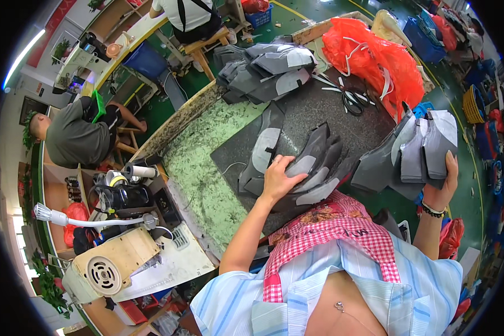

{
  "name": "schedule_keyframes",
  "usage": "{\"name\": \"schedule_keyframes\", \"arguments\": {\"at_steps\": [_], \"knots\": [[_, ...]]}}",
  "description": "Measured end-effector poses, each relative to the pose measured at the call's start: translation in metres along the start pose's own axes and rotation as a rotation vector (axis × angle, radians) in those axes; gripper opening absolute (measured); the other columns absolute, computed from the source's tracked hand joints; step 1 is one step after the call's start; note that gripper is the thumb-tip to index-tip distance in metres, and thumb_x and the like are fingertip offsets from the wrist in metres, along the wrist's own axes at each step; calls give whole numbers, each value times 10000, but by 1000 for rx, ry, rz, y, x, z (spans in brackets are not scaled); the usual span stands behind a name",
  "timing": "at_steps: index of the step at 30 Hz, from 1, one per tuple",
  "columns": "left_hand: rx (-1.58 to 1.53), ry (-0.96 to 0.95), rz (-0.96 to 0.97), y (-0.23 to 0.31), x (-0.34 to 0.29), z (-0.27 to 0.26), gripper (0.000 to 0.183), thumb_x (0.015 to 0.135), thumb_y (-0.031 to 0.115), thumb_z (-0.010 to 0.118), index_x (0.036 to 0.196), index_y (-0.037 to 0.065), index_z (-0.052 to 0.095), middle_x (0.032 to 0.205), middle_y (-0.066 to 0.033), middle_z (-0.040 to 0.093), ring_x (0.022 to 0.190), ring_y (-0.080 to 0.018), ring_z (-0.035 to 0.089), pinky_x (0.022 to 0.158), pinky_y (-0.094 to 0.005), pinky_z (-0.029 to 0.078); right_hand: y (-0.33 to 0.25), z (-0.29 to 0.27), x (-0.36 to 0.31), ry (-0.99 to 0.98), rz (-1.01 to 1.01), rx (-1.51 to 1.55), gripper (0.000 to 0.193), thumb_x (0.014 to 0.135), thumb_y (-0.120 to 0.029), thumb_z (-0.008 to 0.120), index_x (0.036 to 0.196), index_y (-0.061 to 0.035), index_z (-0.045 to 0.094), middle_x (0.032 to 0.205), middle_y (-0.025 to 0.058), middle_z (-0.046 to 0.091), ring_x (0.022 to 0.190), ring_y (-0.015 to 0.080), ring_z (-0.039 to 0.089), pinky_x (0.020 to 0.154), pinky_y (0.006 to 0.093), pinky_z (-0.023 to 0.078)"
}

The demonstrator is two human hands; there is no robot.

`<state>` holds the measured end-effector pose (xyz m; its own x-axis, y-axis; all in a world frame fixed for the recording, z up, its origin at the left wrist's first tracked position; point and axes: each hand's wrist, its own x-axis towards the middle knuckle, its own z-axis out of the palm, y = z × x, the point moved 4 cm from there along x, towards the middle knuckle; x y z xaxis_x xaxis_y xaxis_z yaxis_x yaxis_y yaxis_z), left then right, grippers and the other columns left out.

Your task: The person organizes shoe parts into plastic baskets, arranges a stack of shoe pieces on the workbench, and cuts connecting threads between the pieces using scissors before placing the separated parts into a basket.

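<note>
My left hand [279, 178] is at the near end of a fanned bundle of dark grey cut pieces [319, 159] with light grey patches. Its thumb and fingers are around the end of one piece, the fingertips partly hidden. To its left, another dark piece [263, 148] with a pale patch lies on the black mat [353, 126]. At the right, my right hand [443, 187] grips a thick stack of similar pieces [414, 151] by its outer edge, held up beside the mat. A dark beaded bracelet circles that wrist.
Beyond lies a large pile of dark pieces [263, 70]. Black-handled scissors [355, 101] and a red plastic bag [369, 56] are at the mat's far right. A sewing machine [117, 257] with a lamp stands left. Two people sit beyond the table's left edge [179, 115].
</note>
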<state>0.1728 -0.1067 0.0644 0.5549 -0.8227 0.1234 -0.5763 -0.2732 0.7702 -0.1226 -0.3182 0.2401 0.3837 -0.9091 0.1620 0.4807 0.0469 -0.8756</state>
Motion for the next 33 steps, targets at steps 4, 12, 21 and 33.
{"name": "schedule_keyframes", "arguments": {"at_steps": [4,12,21,33], "knots": [[109,140,-115,-28,19,-26,560,611,345,790,1028,24,597,950,-146,591,874,-325,589,748,-397,472,13,22,6,13,3,-64,247,902,-166,494,1097,-18,528,1028,75,600,943,158,595,834,304,461],[308,-269,-71,20,-13,18,637,555,468,790,972,34,583,909,-157,593,821,-333,582,737,-417,465,43,59,27,-188,114,68,319,908,-164,468,1184,-5,493,1092,92,592,974,159,590,854,292,454],[312,-263,-144,2,-14,44,909,509,442,814,1264,109,431,1021,-193,575,970,-339,560,835,-403,466,49,73,44,-321,140,67,349,909,-165,454,1214,4,478,1117,96,584,1010,163,576,875,294,443],[231,323,19,16,12,-31,591,743,268,715,1229,27,479,1099,-165,581,1006,-269,562,888,-347,433,82,81,-8,-212,269,77,435,822,-161,533,1202,38,459,1089,130,586,947,206,595,827,324,476]]}}
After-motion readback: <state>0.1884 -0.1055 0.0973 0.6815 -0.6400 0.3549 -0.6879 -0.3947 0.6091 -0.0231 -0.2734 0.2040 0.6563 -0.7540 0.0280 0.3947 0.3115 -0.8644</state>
